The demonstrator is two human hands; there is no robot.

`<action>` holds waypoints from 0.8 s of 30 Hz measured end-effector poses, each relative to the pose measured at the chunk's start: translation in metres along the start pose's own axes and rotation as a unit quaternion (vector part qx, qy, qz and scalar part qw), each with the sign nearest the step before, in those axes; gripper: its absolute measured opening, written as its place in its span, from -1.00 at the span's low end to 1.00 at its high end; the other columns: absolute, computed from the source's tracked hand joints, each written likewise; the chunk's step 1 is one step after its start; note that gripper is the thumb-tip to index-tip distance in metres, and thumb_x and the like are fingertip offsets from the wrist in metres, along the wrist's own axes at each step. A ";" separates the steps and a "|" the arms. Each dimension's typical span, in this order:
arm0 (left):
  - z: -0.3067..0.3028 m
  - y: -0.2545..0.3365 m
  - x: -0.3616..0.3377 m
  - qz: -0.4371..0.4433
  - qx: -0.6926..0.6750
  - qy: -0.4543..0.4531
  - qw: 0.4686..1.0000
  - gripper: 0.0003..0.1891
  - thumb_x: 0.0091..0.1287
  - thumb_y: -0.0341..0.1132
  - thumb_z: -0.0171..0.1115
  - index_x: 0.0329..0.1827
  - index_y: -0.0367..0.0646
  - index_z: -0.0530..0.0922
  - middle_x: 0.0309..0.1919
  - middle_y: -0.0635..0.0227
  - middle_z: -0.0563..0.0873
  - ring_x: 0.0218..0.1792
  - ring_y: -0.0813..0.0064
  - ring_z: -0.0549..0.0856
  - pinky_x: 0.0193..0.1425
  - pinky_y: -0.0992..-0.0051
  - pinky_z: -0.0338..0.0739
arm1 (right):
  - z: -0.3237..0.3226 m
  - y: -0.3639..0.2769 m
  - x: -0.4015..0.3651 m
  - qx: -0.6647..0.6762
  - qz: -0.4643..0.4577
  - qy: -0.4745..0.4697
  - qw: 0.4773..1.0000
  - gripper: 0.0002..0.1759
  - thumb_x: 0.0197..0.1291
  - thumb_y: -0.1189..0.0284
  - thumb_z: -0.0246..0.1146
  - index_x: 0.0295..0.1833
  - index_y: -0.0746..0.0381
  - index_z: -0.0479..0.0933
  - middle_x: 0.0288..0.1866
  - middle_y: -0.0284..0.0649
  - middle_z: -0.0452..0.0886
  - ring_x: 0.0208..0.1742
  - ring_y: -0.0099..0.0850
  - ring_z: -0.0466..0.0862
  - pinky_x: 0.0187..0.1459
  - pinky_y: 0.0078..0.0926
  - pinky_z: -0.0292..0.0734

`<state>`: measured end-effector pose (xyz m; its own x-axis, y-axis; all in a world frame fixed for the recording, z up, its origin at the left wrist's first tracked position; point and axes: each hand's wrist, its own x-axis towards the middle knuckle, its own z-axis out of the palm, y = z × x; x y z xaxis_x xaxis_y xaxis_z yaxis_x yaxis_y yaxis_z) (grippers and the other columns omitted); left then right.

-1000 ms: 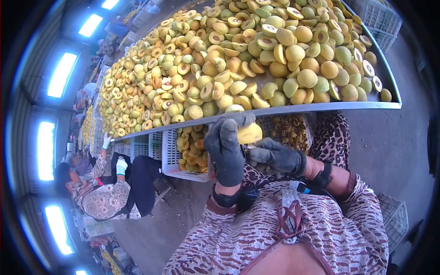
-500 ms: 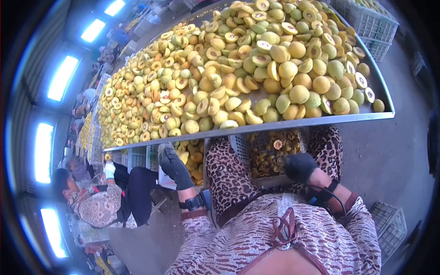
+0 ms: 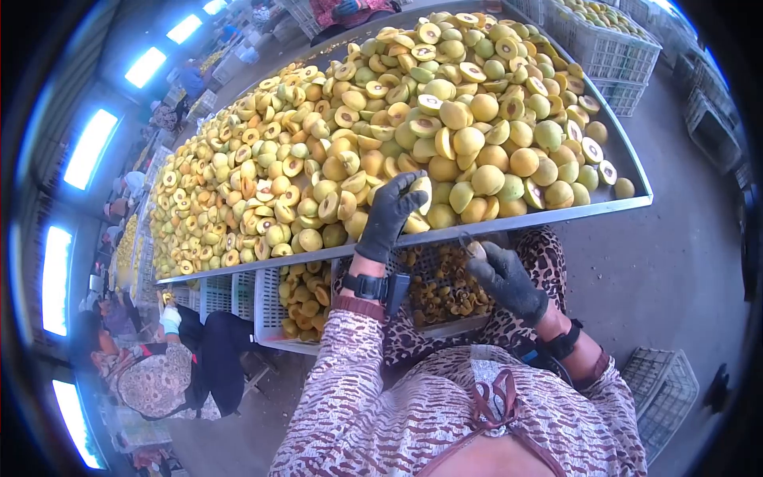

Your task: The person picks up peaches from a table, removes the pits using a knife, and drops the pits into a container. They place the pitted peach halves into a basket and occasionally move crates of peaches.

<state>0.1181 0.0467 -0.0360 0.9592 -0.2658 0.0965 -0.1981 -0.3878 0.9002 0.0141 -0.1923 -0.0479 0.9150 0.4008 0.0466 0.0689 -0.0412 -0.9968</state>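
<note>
My left hand (image 3: 388, 216), in a dark glove, reaches over the metal rim of the tray (image 3: 509, 216). Its fingers curl around a pale-cut yellow fruit half (image 3: 422, 197) at the pile's front edge. My right hand (image 3: 513, 285), gloved too, is closed round a small pitting tool (image 3: 475, 250) with a light handle and a thin metal loop, just below the rim. Heaped in the tray are yellow fruit (image 3: 334, 159), peach- or apricot-like, whole and halved, some halves showing dark stones.
Under the tray, a crate (image 3: 269, 318) holds fruit halves beside a container of brown scraps (image 3: 445, 290) between my knees. A seated co-worker (image 3: 159, 374) is at left; another person (image 3: 350, 12) is at the far side. Crates (image 3: 616, 52) stand at right; another (image 3: 658, 397) sits near my right elbow.
My left hand has moved up and right from below the rim onto a fruit half. My right hand has risen from my lap, and its tool now shows. The view has shifted slightly.
</note>
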 end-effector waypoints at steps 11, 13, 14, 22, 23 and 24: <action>0.028 0.045 -0.076 -0.075 -0.402 0.142 0.902 -0.34 0.57 0.15 -0.19 0.11 -0.39 0.56 -0.09 0.21 0.72 -0.10 0.48 0.70 0.07 0.49 0.60 | 0.042 -0.009 0.040 -0.069 -0.120 0.010 0.990 -0.69 0.40 0.27 0.15 -0.07 0.34 0.49 -0.37 0.09 0.60 -0.28 0.08 0.63 -0.24 -0.13 0.48; 0.031 0.045 -0.075 -0.100 -0.367 0.149 0.913 -0.27 0.58 0.18 -0.28 -0.06 -0.37 0.65 -0.28 0.26 0.75 -0.20 0.48 0.71 -0.01 0.52 0.60 | 0.039 -0.018 0.040 -0.076 -0.133 -0.001 0.988 -0.69 0.41 0.27 0.13 -0.08 0.35 0.49 -0.34 0.13 0.60 -0.25 0.13 0.62 -0.21 -0.09 0.47; 0.030 0.043 -0.074 -0.102 -0.370 0.148 0.911 -0.27 0.58 0.18 -0.28 -0.06 -0.37 0.65 -0.28 0.26 0.75 -0.20 0.48 0.71 -0.01 0.52 0.60 | 0.038 -0.018 0.041 -0.078 -0.129 -0.001 0.989 -0.69 0.41 0.27 0.13 -0.08 0.35 0.49 -0.34 0.13 0.60 -0.25 0.13 0.62 -0.21 -0.09 0.47; 0.038 0.030 -0.075 -0.148 -0.419 0.187 0.876 -0.40 0.51 0.11 0.03 -0.22 -0.40 0.62 -0.33 0.18 0.74 -0.32 0.48 0.72 -0.16 0.53 0.63 | 0.026 -0.011 0.043 -0.099 -0.022 -0.146 0.984 -0.58 0.44 0.18 0.11 0.01 0.39 0.51 -0.30 0.14 0.61 -0.23 0.04 0.66 -0.15 -0.18 0.50; 0.040 0.030 -0.074 -0.149 -0.420 0.186 0.876 -0.40 0.51 0.11 0.03 -0.22 -0.40 0.62 -0.33 0.18 0.74 -0.32 0.48 0.72 -0.16 0.53 0.63 | 0.026 -0.010 0.041 -0.099 -0.021 -0.146 0.984 -0.58 0.44 0.18 0.11 0.01 0.39 0.51 -0.30 0.14 0.61 -0.23 0.04 0.66 -0.15 -0.18 0.50; 0.042 0.031 -0.074 -0.141 -0.391 0.193 0.889 -0.39 0.51 0.12 0.03 -0.22 -0.41 0.62 -0.35 0.20 0.74 -0.33 0.49 0.71 -0.16 0.54 0.63 | 0.027 -0.009 0.039 -0.101 -0.020 -0.153 0.983 -0.56 0.45 0.15 0.10 0.01 0.39 0.52 -0.32 0.06 0.64 -0.26 -0.04 0.67 -0.17 -0.19 0.51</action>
<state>0.0323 0.0171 -0.0330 0.9759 0.1268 -0.1778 0.1176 0.3807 0.9172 0.0386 -0.1517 -0.0389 0.7501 0.6606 0.0325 0.2079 -0.1889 -0.9598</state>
